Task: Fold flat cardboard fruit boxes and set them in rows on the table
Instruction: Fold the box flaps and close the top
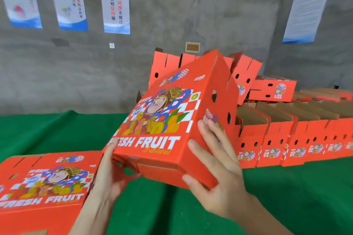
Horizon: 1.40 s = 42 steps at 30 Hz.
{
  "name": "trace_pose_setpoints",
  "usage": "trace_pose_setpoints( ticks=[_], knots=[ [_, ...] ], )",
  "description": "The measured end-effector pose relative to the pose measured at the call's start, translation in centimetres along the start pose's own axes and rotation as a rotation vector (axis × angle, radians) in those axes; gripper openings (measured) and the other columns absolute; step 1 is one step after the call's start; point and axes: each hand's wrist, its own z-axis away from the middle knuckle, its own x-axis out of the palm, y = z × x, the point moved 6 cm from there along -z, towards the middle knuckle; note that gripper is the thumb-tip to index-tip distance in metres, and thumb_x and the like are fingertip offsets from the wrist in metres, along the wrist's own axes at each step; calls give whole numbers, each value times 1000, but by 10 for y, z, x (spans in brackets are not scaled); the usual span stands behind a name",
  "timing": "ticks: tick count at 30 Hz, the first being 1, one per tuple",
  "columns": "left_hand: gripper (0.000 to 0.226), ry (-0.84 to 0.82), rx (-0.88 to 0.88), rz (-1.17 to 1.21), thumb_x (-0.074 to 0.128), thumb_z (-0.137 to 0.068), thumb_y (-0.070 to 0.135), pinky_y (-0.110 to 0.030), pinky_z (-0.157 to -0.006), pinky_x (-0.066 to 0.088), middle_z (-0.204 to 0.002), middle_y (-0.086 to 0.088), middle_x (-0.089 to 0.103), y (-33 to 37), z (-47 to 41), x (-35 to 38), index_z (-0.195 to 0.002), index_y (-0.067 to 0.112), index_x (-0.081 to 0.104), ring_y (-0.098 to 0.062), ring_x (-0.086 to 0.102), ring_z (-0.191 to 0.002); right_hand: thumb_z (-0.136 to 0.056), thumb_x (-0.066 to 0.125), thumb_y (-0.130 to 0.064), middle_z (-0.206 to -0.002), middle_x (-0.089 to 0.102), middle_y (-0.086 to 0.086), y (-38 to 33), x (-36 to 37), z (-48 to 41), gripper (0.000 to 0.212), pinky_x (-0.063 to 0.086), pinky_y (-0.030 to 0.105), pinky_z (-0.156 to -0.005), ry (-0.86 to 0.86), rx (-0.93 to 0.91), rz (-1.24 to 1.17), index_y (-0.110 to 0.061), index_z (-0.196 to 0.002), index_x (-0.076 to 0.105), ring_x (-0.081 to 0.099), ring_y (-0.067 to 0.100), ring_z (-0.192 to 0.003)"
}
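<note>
A red "FRESH FRUIT" box (172, 112), folded up, is held tilted above the green table (286, 196) with its printed face toward me. My left hand (110, 173) grips its lower left corner, thumb on the print and fingers curled under the bottom edge. My right hand (215, 166) lies flat against the box's right side with straight, spread fingers. A flat unfolded box (44, 183) of the same print lies at the lower left. A row of folded boxes (286, 139) stands on the right, open tops up.
More red boxes (267, 87) are piled behind the row against a grey concrete wall (172, 15) hung with posters. Green cloth shows at the left rear and along the near right.
</note>
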Motion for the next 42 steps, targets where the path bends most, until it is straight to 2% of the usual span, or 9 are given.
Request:
trace_pose_setpoints(
  ticks=[6,12,16,20,26,33,36,39,42],
  knots=[
    [19,-88,43,237,46,-89,28,-40,-60,58,-83,-4,69,-3,-30,20,-93,17,61,-17,68,-69,-97,42,-44,-151,38,5,22,7,0,39,23,62,-110,114,232,-127,-26,-129,55,25,33,-143],
    [19,-105,73,318,43,-90,25,-35,-65,57,-76,-2,68,-10,-56,28,-92,13,57,-15,67,-65,-73,66,-48,-157,4,-14,55,11,-18,69,15,39,-119,8,659,-237,-53,-132,31,-2,-4,-143],
    [22,-114,79,352,39,-92,27,-32,-59,58,-76,-3,69,-8,-68,37,-96,13,56,-15,68,-63,-58,62,-72,-154,15,-7,67,8,-31,86,13,33,-114,-217,666,-61,-74,-130,15,-4,-4,-139],
    [25,-162,53,283,40,-93,32,-33,-61,58,-87,-3,65,-6,-79,58,-102,13,55,-16,67,-66,-55,66,-73,-129,34,-3,81,5,-39,97,26,30,-104,-352,624,59,-75,-130,4,19,10,-126],
    [53,-272,-120,91,47,-91,53,-47,-74,56,-112,-11,64,-9,-91,101,-122,11,54,-22,71,-74,-54,77,-64,-111,32,-5,104,-3,-44,86,28,25,-91,-260,597,73,-67,-122,24,34,14,-112],
    [41,-282,-13,-358,60,-81,44,-35,-59,52,-78,-5,74,-9,-107,133,-100,8,62,-18,71,-64,-68,81,-39,-90,27,-22,139,-8,-39,72,27,25,-83,-213,544,128,-56,-117,30,18,5,-98],
    [48,-392,-20,-448,66,-72,40,-31,-54,56,-87,-6,74,-16,-104,147,-111,13,58,-21,71,-69,-69,80,-34,-95,27,-19,156,-10,-34,71,36,30,-87,-216,544,148,-52,-118,31,31,8,-109],
    [46,-395,-2,-467,65,-77,36,-32,-57,57,-91,-6,74,-27,-104,164,-117,15,56,-22,71,-73,-71,81,-30,-112,27,-2,172,-11,-28,72,37,27,-88,-214,543,178,-52,-117,30,24,-20,-102],
    [35,-428,0,-544,55,-91,37,-40,-67,56,-96,-5,73,-45,-104,196,-124,26,50,-27,71,-79,-72,80,-28,-120,28,5,189,-19,-26,72,40,33,-94,-193,575,246,-52,-117,30,28,5,-106]
  ],
)
